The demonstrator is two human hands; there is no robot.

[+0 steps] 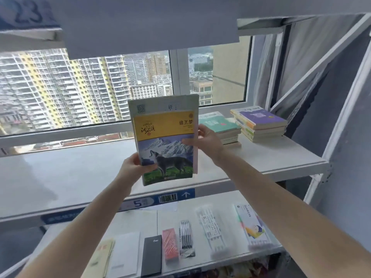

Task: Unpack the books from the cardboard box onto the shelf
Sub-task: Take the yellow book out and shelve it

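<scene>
both hands hold two books upright, face to the camera, in the air just above the middle shelf board (80, 177) of a white metal rack, in front of the window (80, 87)

the front one is a wolf book (164, 141): a yellow band with chinese title on top, a howling wolf before snowy mountains below. behind it, pressed flat against its back, stands a taller pale book (160, 104) whose top edge with a qr code shows above the yellow band

the left hand (131, 166) grips the lower left corner of the pair, thumb lying on the front cover, fingers curled round behind. the right hand (208, 140) grips the right edge halfway up, thumb pressed on the mountain picture, the other fingers hidden behind the books

at the right end of the same board two stacks of books lie flat, side by side: a teal-topped stack (220, 127) and, right of it, a purple-topped stack (261, 123). the held books are well apart from both

a blue label (140, 202) with a 5 and a barcode is on the board's front edge. on the lower shelf (224, 197) lie a black notebook (151, 255), a pink packet (170, 245) and a pack of pens (186, 239) in a row
</scene>
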